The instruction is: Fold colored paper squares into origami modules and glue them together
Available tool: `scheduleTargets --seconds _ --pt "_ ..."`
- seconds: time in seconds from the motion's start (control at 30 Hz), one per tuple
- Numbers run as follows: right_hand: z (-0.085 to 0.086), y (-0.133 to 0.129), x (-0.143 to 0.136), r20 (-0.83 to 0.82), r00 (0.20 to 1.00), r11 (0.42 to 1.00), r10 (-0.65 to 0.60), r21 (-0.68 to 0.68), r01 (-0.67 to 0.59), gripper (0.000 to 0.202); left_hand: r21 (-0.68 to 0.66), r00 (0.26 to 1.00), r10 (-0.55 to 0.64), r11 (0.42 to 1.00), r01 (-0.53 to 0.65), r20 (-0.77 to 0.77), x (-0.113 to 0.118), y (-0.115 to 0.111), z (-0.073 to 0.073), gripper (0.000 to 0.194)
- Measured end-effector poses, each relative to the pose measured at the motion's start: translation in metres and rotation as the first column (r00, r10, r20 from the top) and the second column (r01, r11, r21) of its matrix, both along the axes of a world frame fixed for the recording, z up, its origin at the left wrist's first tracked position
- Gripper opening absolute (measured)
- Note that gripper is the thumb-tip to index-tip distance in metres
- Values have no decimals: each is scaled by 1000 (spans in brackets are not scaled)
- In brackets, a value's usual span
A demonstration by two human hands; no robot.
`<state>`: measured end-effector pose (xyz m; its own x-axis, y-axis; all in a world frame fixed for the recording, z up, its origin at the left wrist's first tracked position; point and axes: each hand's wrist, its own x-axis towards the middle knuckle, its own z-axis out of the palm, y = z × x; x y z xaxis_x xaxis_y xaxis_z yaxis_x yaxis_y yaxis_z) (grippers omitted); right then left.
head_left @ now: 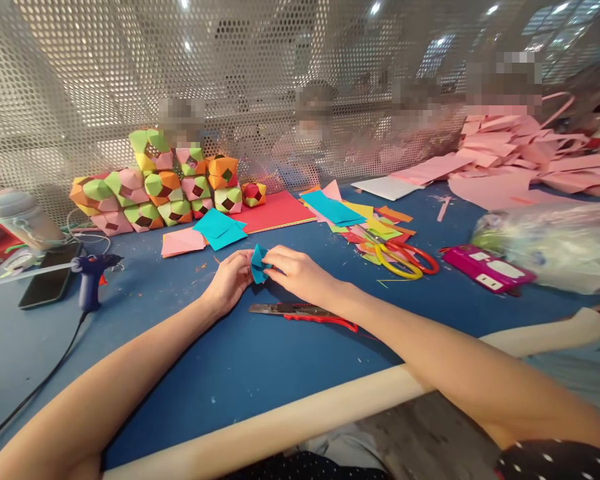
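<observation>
Between my two hands is a small folded piece of blue paper [258, 265], held just above the blue table. My left hand [229, 280] pinches it from the left, and a bit of pink shows by those fingertips. From the other side my right hand [295, 268] grips it with thumb and fingers. Under my right wrist lies a box cutter [320, 316] with a red handle, its blade toward the left. Just behind my hands are blue paper sheets [221, 230] and pink paper sheets [183, 242].
Folded paper balls [163, 187] are stacked at the back left. A glue gun [91, 277], a phone [53, 277] and a cup [23, 217] stand or lie left. Right are scissors [397, 260], a magenta case [485, 268], a plastic bag [570, 247] and pink paper strips [500, 143].
</observation>
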<state>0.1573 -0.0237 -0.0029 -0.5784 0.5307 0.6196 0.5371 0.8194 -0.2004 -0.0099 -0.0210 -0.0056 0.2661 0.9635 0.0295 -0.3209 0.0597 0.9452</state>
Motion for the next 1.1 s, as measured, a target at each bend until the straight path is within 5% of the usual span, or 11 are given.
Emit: scheduleTargets --seconds 0.17,0.37,0.6,0.87,1.1 --pt "1 -6 -3 -13 1000 999 -21 -36 21 13 81 993 76 994 -69 -86 2 0 -6 24" --pt "8 -8 -2 -256 963 997 -80 -34 73 20 161 977 160 977 -137 -141 1 2 -9 12" --pt "1 2 -5 -281 936 926 -210 -366 97 12 169 960 161 978 -123 -229 2 -1 -7 17" --pt "-1 3 -2 -244 954 965 -173 -238 114 19 198 939 130 978 -68 -317 2 -5 -6 16" --pt "1 5 0 -223 958 948 -179 -299 108 18 228 931 149 971 -74 -332 1 -5 -6 18"
